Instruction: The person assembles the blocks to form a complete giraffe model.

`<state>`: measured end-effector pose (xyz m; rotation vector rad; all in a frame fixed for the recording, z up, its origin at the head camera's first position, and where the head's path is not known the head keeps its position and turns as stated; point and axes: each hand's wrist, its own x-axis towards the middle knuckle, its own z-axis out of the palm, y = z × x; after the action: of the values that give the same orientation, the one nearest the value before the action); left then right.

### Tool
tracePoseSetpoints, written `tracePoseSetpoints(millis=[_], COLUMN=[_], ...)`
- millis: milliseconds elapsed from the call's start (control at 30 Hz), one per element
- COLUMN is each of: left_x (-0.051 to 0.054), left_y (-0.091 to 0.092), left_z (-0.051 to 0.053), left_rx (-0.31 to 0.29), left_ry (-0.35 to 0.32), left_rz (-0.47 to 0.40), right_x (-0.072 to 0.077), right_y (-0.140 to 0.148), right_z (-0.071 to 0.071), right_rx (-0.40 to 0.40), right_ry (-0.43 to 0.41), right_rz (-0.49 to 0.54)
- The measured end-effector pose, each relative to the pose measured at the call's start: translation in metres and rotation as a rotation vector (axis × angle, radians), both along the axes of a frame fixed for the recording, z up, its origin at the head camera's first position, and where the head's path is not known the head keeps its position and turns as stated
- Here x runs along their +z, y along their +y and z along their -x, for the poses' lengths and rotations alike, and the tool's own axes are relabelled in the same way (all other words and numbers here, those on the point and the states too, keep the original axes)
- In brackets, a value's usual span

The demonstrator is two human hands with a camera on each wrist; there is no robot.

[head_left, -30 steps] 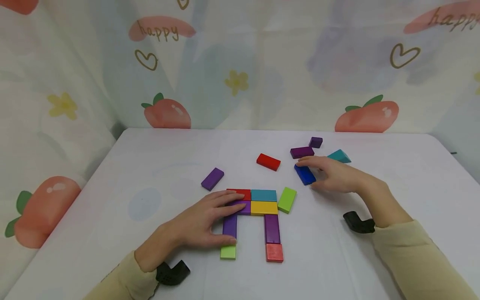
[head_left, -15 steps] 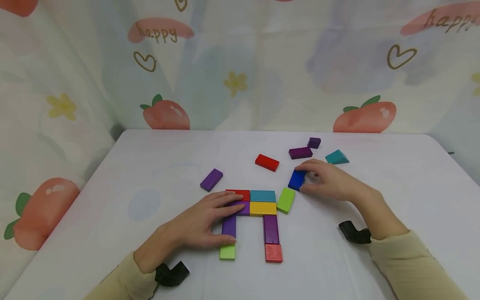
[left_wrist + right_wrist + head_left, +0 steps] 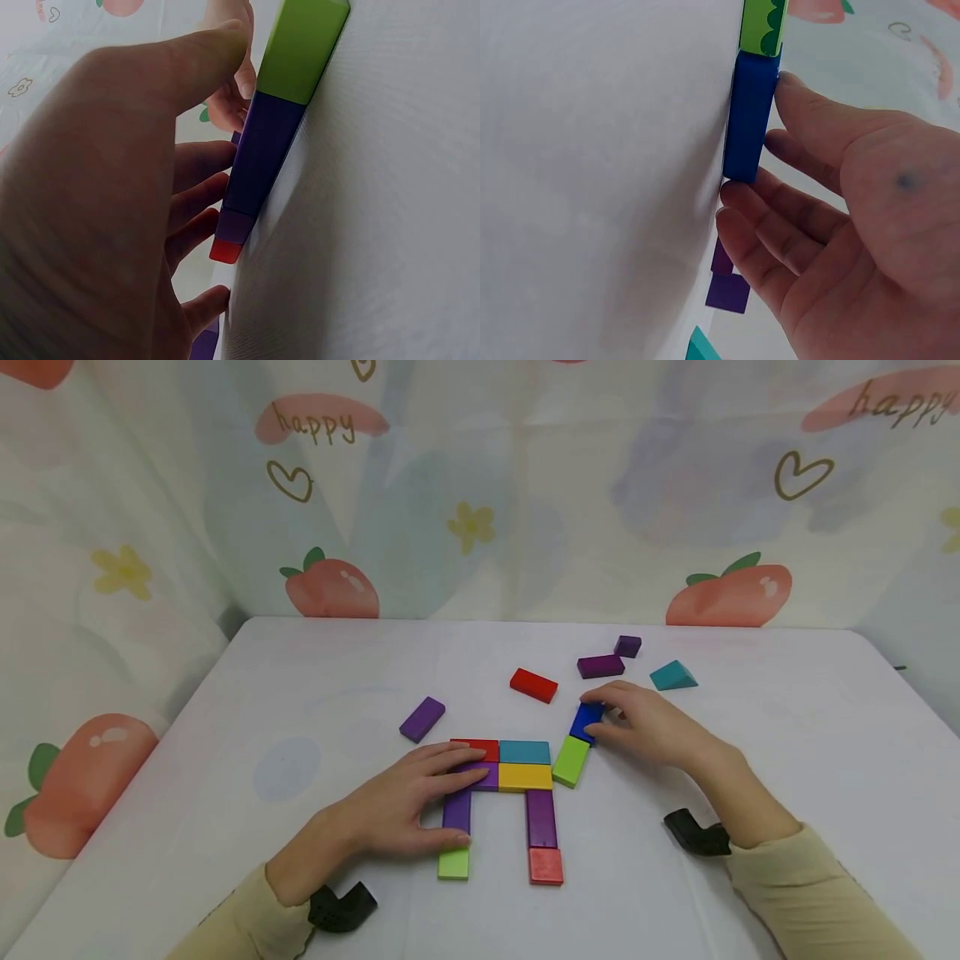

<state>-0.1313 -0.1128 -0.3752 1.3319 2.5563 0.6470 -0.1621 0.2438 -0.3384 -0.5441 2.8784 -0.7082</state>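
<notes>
My left hand (image 3: 393, 802) lies with relaxed fingers over the left side of a flat block figure, fingertips on a red block (image 3: 491, 750) and a purple block (image 3: 491, 779). Its thumb is beside a lower purple block (image 3: 457, 812), above a light green block (image 3: 453, 863). My right hand (image 3: 656, 727) holds a blue block (image 3: 584, 720) between thumb and fingers. In the right wrist view, the blue block (image 3: 750, 116) meets a green block (image 3: 763, 26) end to end. That green block (image 3: 571, 762) slants up from the figure's right side, beside the yellow block (image 3: 525, 777).
Loose on the white table (image 3: 315, 677) lie a purple block (image 3: 422, 719), a red block (image 3: 534, 685), two dark purple blocks (image 3: 601, 666) and a teal triangular block (image 3: 673, 676). The figure's right leg is a purple block (image 3: 541, 818) above a pinkish-red one (image 3: 546, 866).
The blue block has moved left and slightly down, turned, and now meets the green block's upper end. My right hand has moved left with it. My left hand has stayed in place.
</notes>
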Motion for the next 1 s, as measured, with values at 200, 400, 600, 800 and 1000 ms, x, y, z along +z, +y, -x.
tracePoseSetpoints(millis=[200,400,600,800,1000], left_x=[0.0,0.0,0.0,-0.001,-0.001], left_y=[-0.002,-0.003,-0.003,-0.002,-0.001], left_z=[0.0,0.0,0.0,0.001,0.001], left_rx=[0.006,0.007,0.006,0.006,0.004], left_ry=[-0.003,-0.01,-0.008,-0.009,-0.015], left_rz=[0.0,-0.003,0.0,0.0,0.008], right_x=[-0.002,-0.003,-0.002,0.003,0.011], right_y=[-0.004,-0.005,-0.005,-0.003,-0.004], right_z=[0.002,0.002,0.002,0.002,0.012], right_rx=[-0.01,-0.01,-0.004,-0.026,-0.019], right_ry=[0.014,0.019,0.022,0.021,0.056], right_rz=[-0.008,-0.013,-0.014,-0.012,0.02])
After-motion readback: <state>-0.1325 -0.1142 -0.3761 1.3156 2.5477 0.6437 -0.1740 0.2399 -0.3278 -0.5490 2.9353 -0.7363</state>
